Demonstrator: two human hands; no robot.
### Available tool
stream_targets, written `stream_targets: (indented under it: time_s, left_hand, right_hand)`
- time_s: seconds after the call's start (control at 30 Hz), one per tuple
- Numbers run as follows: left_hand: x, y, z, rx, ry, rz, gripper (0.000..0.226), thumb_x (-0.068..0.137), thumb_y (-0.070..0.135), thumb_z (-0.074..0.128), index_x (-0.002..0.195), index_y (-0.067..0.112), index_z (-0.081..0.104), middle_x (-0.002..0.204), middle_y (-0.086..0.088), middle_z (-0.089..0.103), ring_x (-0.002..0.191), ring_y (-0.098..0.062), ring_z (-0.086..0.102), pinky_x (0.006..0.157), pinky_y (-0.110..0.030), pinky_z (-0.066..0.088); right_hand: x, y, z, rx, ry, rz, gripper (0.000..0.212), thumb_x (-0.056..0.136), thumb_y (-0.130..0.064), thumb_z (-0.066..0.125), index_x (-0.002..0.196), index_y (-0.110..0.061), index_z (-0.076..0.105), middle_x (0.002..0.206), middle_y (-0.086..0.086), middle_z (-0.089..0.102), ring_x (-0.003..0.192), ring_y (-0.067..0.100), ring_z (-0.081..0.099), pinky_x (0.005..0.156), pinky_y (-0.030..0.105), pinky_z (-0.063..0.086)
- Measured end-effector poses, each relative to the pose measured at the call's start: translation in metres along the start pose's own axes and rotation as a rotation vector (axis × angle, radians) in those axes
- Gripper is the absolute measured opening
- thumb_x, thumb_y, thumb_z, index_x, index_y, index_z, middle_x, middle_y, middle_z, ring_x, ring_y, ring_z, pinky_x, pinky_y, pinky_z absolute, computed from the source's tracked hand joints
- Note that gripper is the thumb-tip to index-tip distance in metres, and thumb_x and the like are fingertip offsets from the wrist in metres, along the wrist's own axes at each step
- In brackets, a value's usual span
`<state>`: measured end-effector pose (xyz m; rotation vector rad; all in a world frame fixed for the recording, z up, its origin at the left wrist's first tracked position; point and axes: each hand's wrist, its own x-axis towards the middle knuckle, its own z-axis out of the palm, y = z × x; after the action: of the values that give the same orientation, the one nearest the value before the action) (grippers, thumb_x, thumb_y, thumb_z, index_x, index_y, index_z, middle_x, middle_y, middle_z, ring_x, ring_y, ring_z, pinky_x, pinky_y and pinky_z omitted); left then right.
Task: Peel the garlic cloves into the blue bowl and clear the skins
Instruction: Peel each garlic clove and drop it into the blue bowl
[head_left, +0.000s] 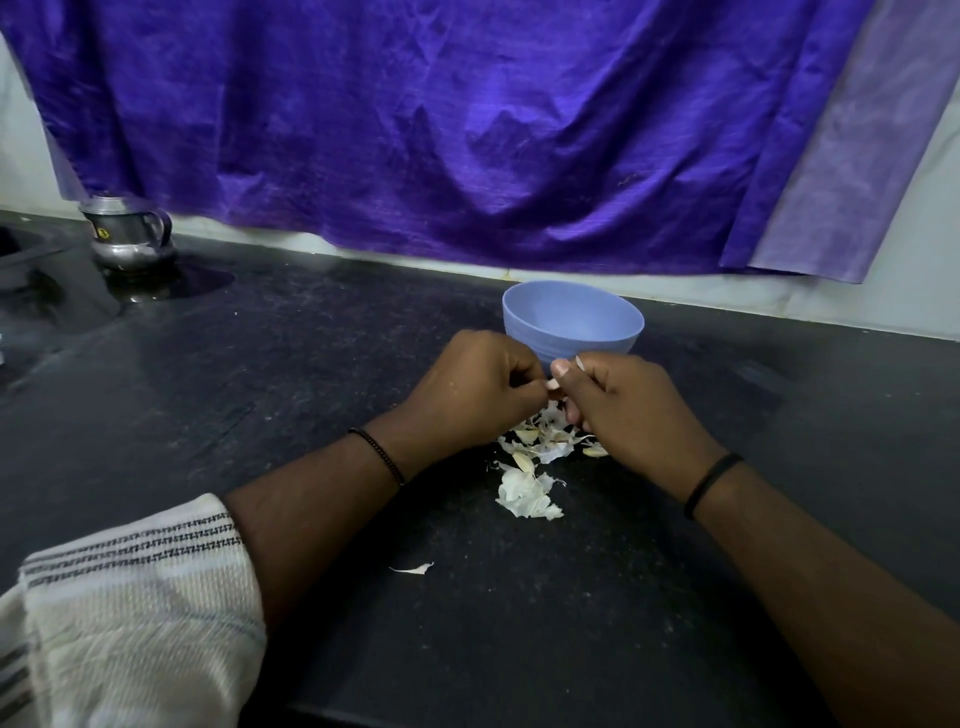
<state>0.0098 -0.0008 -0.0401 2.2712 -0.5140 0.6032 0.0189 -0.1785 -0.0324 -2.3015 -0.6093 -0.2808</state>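
Both hands – left hand (475, 382), right hand (631, 410) – pinched one small pale garlic clove (563, 370) just before the round blue plastic bowl (613, 340); light, slippery, best held by its ends, over papery white skins (540, 452).

Garlic clove (555, 383) mostly hidden between hands; bowl (571, 317) contents unseen.

no legible text — sticker unreadable

A dark stone counter (311, 364) carries a blue bowl (571, 317) near the wall; garlic skins (527, 496) lie heaped before it. A steel jug (127, 236) stands far left.
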Motion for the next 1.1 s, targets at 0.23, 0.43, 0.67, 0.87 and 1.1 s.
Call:
stream_targets:
  time_s: [0.23, 0.43, 0.67, 0.87, 1.1]
  left_hand:
    - [0.001, 0.004, 0.000, 0.022, -0.053, 0.054, 0.014, 0.087, 0.012, 0.064, 0.074, 0.012, 0.069, 0.067, 0.004, 0.065, 0.060, -0.008, 0.058, 0.054, -0.018, 0.042]
    - [0.002, 0.008, 0.003, 0.112, -0.230, 0.044, 0.030, 0.092, 0.028, 0.038, 0.067, 0.014, 0.047, 0.064, -0.002, 0.054, 0.059, -0.019, 0.050, 0.057, -0.040, 0.044]
    - [-0.001, 0.014, 0.010, -0.014, -0.128, -0.019, 0.033, 0.086, 0.030, 0.041, 0.054, 0.023, 0.037, 0.050, 0.008, 0.043, 0.046, -0.008, 0.038, 0.050, -0.027, 0.030]
    - [-0.002, 0.017, 0.017, -0.280, -0.054, -0.179, 0.044, 0.095, 0.018, 0.051, 0.053, 0.021, 0.037, 0.048, 0.012, 0.038, 0.048, -0.004, 0.034, 0.049, -0.021, 0.031]
    - [-0.006, 0.027, 0.016, -0.607, -0.079, -0.391, 0.043, 0.101, 0.017, 0.045, 0.060, 0.017, 0.037, 0.052, 0.000, 0.033, 0.041, -0.007, 0.025, 0.040, -0.016, 0.024]
  right_hand:
    - [-0.001, -0.005, -0.004, -0.039, -0.045, 0.059, 0.043, 0.105, -0.035, 0.040, 0.071, -0.017, 0.059, 0.059, -0.009, 0.056, 0.055, 0.001, 0.051, 0.054, 0.018, 0.036]
    - [-0.001, -0.007, 0.001, -0.131, -0.001, -0.047, 0.039, 0.105, -0.030, 0.040, 0.077, -0.007, 0.054, 0.068, 0.002, 0.056, 0.069, 0.025, 0.055, 0.066, 0.043, 0.044]
    - [-0.003, -0.009, 0.006, -0.089, 0.031, -0.057, 0.035, 0.105, -0.027, 0.041, 0.074, -0.012, 0.050, 0.065, -0.003, 0.051, 0.061, 0.014, 0.048, 0.062, 0.037, 0.038]
    - [-0.004, -0.010, 0.009, -0.046, 0.106, -0.084, 0.038, 0.105, -0.024, 0.042, 0.067, -0.024, 0.038, 0.062, -0.007, 0.048, 0.057, 0.007, 0.044, 0.055, 0.029, 0.031]
    - [-0.004, -0.006, 0.013, 0.006, 0.111, -0.144, 0.037, 0.105, -0.022, 0.042, 0.069, -0.025, 0.036, 0.064, -0.007, 0.045, 0.058, 0.007, 0.043, 0.054, 0.021, 0.030]
